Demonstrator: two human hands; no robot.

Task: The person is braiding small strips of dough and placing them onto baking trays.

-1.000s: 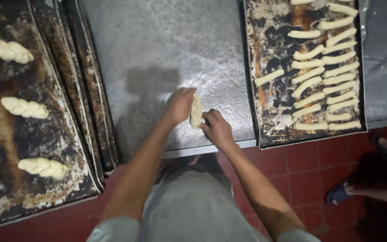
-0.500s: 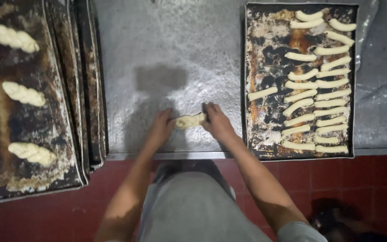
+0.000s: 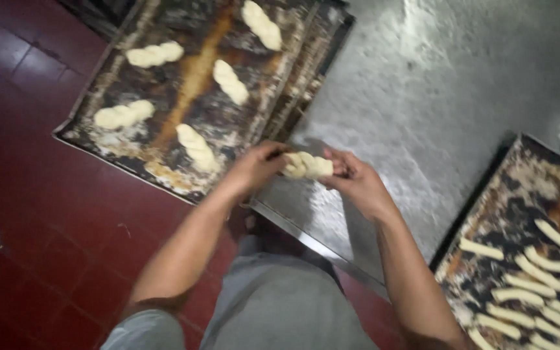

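Both hands, left hand (image 3: 254, 170) and right hand (image 3: 358, 185), now lift the pale twisted dough piece (image 3: 307, 166) off the grey metal desk (image 3: 422, 97), fingers grasping its ends, toward the dark floured baking tray (image 3: 163, 175) of finished twists.

A pale twisted dough piece (image 3: 308, 166) lies level, lifted above the table edge.
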